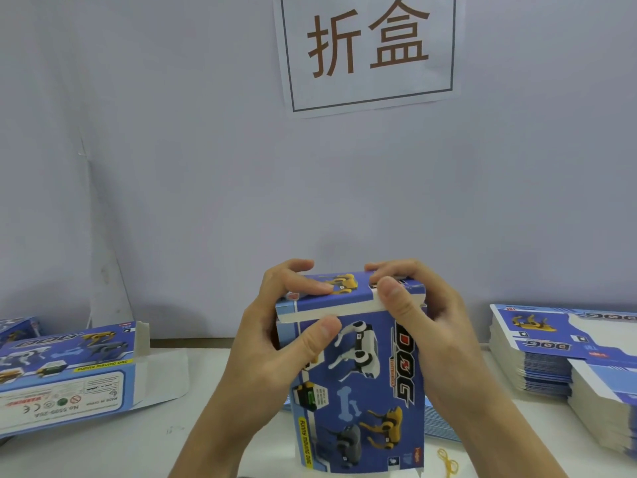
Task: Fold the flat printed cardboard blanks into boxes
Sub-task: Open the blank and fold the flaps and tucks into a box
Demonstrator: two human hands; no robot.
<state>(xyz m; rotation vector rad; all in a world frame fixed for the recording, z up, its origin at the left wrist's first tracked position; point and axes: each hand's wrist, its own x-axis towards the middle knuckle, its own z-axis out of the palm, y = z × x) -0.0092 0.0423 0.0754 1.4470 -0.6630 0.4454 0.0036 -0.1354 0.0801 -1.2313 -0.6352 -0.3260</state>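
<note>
A blue printed cardboard box with toy dog pictures stands upright in front of me, its lower end at the table. My left hand grips its upper left side, thumb on the front panel, fingers curled over the top flap. My right hand grips the upper right corner, thumb pressing the folded top flap down. The flap's white edge sticks out slightly over the front panel.
A folded box lies on its side at the left, one end flap open. A tall stack of flat blanks sits at the right. More blanks lie behind the held box. A yellow rubber band lies near the front edge. A paper sign hangs on the wall.
</note>
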